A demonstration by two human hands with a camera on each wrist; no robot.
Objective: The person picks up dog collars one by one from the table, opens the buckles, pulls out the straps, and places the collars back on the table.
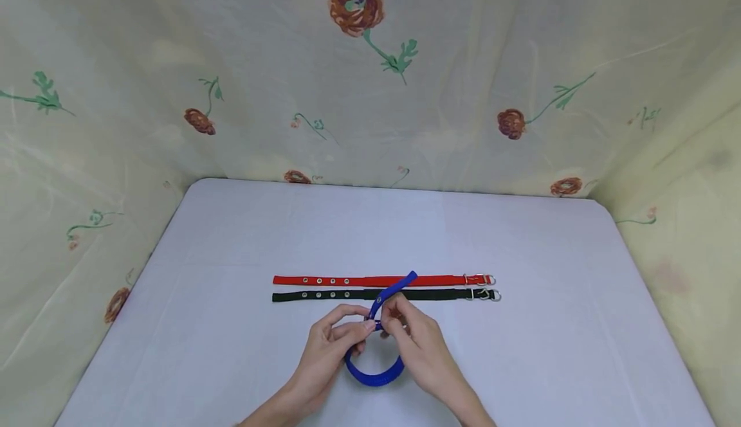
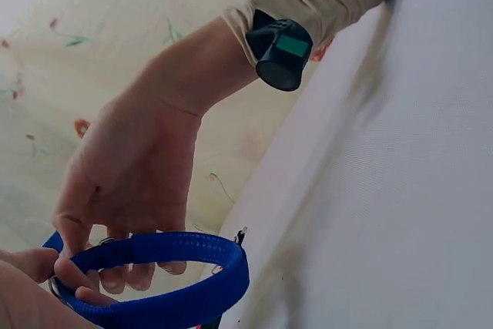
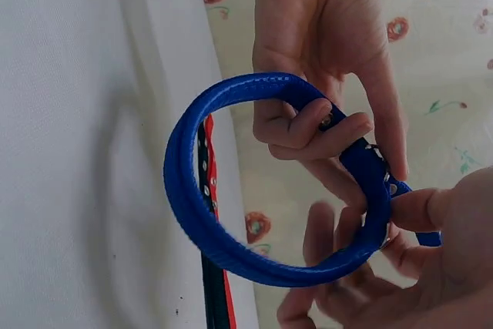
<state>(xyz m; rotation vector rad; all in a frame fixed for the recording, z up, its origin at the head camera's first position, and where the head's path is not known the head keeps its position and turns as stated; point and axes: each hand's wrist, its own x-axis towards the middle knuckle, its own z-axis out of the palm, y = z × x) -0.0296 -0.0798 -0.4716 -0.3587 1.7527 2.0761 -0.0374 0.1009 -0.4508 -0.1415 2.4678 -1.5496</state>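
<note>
Both hands hold a blue collar (image 1: 376, 379), bent into a loop above the white table. My left hand (image 1: 330, 350) pinches it at the far side of the loop, thumb and fingertips by the metal buckle (image 3: 375, 152). My right hand (image 1: 425, 350) pinches the band just right of that spot, thumb against fingers. The strap's free end (image 1: 405, 280) sticks out past the overlap, up and to the right, with an eyelet showing near it. Fingers partly hide the buckle. In the right wrist view the collar (image 3: 181, 167) forms a nearly full ring.
Beyond the hands, a red collar (image 1: 405, 281) and a black collar (image 1: 440, 295) lie straight and parallel on the white table (image 1: 538, 350). Each has several eyelets on the left and metal rings on the right. Flower-patterned cloth (image 1: 451, 92) surrounds the table's back and sides.
</note>
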